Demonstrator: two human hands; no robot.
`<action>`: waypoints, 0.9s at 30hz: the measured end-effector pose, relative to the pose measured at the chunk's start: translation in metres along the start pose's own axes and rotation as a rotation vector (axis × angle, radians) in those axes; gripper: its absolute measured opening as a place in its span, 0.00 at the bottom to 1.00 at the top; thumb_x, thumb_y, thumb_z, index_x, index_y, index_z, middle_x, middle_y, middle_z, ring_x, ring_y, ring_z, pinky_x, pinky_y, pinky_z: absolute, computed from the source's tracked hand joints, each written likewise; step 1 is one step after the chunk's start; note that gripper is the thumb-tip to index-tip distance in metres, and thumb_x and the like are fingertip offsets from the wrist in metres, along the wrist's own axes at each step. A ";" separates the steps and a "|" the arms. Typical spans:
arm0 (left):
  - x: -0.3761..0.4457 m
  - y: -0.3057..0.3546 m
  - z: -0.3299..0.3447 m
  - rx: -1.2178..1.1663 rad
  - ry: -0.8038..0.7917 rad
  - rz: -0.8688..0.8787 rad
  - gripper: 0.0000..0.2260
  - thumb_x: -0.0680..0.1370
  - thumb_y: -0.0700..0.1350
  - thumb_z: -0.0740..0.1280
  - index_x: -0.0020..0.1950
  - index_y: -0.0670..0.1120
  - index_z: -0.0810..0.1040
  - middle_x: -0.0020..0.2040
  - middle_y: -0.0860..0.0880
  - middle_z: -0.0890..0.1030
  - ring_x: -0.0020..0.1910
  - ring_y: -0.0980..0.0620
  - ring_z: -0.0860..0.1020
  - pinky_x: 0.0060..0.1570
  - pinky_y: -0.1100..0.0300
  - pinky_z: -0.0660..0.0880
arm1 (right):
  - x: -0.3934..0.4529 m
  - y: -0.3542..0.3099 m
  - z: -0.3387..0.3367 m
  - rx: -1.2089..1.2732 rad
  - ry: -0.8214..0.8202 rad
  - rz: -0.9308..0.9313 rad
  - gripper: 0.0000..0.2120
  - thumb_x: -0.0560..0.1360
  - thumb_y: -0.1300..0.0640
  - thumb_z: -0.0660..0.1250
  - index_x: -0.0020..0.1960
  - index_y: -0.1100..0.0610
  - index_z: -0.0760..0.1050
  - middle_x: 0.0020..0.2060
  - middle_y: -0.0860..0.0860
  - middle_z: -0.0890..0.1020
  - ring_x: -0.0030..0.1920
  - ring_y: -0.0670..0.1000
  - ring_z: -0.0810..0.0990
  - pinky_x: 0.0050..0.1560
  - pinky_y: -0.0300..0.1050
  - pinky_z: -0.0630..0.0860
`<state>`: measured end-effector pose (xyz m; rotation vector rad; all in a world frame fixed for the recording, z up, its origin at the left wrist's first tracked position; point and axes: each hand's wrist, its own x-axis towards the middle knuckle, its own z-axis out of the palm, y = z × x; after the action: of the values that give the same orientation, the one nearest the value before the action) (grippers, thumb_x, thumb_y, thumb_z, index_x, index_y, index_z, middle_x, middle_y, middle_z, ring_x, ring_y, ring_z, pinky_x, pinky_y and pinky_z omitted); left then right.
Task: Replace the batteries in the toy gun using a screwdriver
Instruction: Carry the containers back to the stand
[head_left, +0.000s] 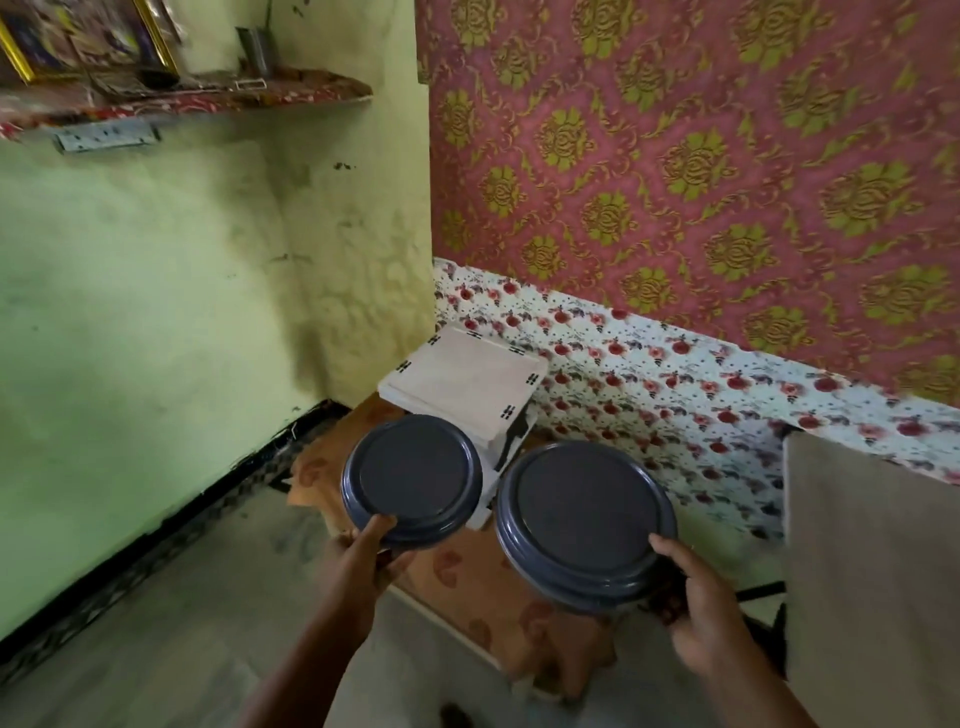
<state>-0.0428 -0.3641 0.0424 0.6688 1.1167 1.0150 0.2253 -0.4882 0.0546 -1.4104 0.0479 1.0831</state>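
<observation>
Two round containers with dark blue-grey lids are in the middle of the head view. My left hand (366, 558) grips the near edge of the left container (410, 478), thumb on top of its lid. My right hand (698, 616) grips the near right side of the larger right container (584, 522). Both containers are over an orange patterned cloth (462, 577). No toy gun, screwdriver or batteries are in view.
A white box (467, 387) stands behind the containers against the floral-covered wall base. A grey board (872, 571) leans at the right. A green wall with a shelf (182, 96) and a switch plate is to the left; a grey floor lies below.
</observation>
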 end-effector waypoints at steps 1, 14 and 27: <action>0.014 0.007 -0.001 0.005 -0.014 0.005 0.06 0.78 0.38 0.62 0.54 0.41 0.74 0.46 0.44 0.79 0.45 0.47 0.78 0.45 0.55 0.76 | 0.007 0.001 0.011 0.003 0.000 0.011 0.05 0.71 0.58 0.69 0.46 0.58 0.77 0.45 0.53 0.80 0.51 0.58 0.77 0.58 0.58 0.72; 0.190 0.064 0.013 0.220 -0.067 -0.086 0.10 0.75 0.40 0.68 0.52 0.34 0.77 0.40 0.36 0.81 0.41 0.41 0.79 0.43 0.41 0.74 | 0.106 0.015 0.101 0.258 0.100 0.056 0.03 0.74 0.58 0.65 0.43 0.54 0.70 0.30 0.51 0.65 0.19 0.48 0.64 0.18 0.37 0.62; 0.303 0.058 0.081 0.260 -0.188 -0.389 0.14 0.72 0.41 0.72 0.54 0.36 0.75 0.52 0.38 0.80 0.48 0.42 0.81 0.32 0.58 0.81 | 0.070 0.067 0.153 0.379 0.379 -0.096 0.10 0.66 0.57 0.70 0.44 0.59 0.73 0.47 0.64 0.83 0.31 0.55 0.79 0.33 0.42 0.75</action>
<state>0.0450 -0.0616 -0.0045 0.7031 1.1654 0.4702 0.1372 -0.3405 -0.0014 -1.2388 0.4329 0.6715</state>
